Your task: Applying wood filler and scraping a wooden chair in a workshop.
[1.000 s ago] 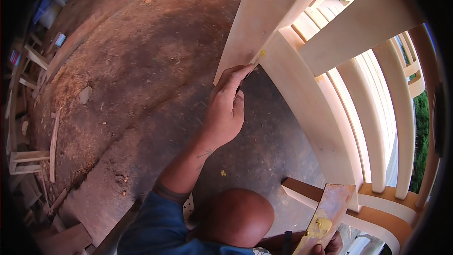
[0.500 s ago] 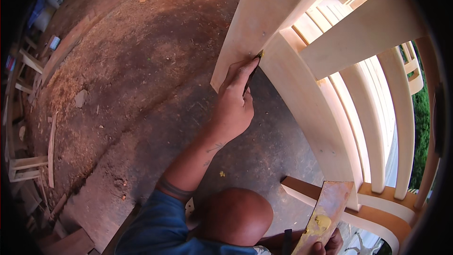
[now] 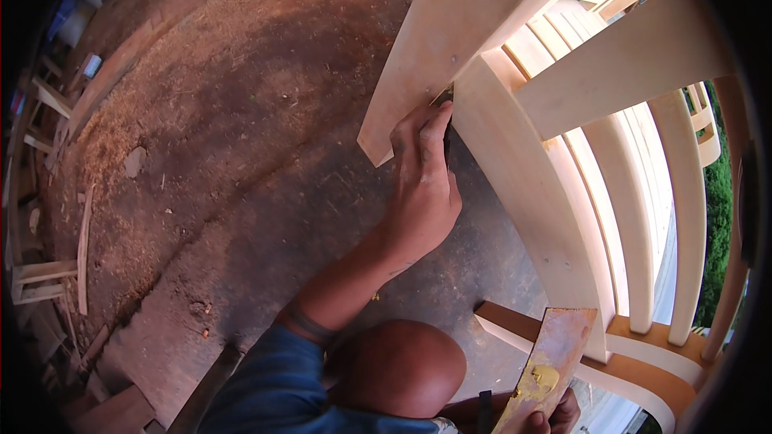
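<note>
My left hand [image 3: 425, 189] is closed around a thin, dark putty knife [image 3: 445, 97], its handle mostly hidden by the fingers. The blade meets the edge of a broad pale wooden board [image 3: 458, 24], close to where that board joins a curved wooden piece [image 3: 523, 157]. A little yellowish filler shows at the blade. Low on the right, my right hand [image 3: 565, 411] grips the lower part of a small flat wooden board [image 3: 568, 333]. A lump of yellow filler [image 3: 543, 379] sits on its face.
Curved slats [image 3: 619, 193] and a wide crosspiece [image 3: 619, 64] of the pale wooden frame fill the right side. Below them runs a curved brown-topped rail [image 3: 651, 374]. Sawdust and scraps litter the dark floor [image 3: 241, 128]; wooden offcuts [image 3: 48, 272] lie far left.
My left hand has shifted slightly right and its wrist has turned, tilting the putty knife's blade across the board's edge. My right hand holds the small board almost still.
</note>
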`<state>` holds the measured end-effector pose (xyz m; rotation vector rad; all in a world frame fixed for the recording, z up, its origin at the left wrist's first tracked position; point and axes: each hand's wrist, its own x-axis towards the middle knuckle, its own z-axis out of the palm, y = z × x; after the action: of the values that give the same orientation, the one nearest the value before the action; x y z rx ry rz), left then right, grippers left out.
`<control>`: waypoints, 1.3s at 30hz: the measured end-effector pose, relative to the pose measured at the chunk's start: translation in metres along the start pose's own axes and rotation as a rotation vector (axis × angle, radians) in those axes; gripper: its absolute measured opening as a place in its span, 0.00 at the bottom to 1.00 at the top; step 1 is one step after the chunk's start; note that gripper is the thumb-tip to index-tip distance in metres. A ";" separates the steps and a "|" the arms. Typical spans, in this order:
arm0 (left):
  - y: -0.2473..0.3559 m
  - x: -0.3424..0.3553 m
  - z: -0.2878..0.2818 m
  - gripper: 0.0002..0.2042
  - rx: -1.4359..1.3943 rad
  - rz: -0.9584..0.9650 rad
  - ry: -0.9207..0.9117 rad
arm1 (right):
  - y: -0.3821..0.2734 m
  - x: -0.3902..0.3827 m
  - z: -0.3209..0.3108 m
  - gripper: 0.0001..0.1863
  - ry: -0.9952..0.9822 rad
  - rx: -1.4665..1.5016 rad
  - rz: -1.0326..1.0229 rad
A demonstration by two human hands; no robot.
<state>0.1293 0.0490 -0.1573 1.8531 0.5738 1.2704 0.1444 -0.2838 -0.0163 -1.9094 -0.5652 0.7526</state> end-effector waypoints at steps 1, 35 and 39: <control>0.000 0.000 0.006 0.37 0.000 -0.002 0.002 | 0.001 -0.001 -0.002 0.12 -0.001 -0.002 0.001; 0.010 -0.006 -0.035 0.28 -0.135 -0.046 -0.148 | 0.024 -0.014 -0.033 0.13 -0.067 -0.050 0.093; 0.007 0.000 -0.050 0.22 -0.176 -0.113 -0.139 | 0.025 -0.017 -0.021 0.12 -0.008 -0.032 0.000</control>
<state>0.0834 0.0626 -0.1428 1.7226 0.4695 1.0733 0.1490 -0.3181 -0.0279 -1.9366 -0.5862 0.7558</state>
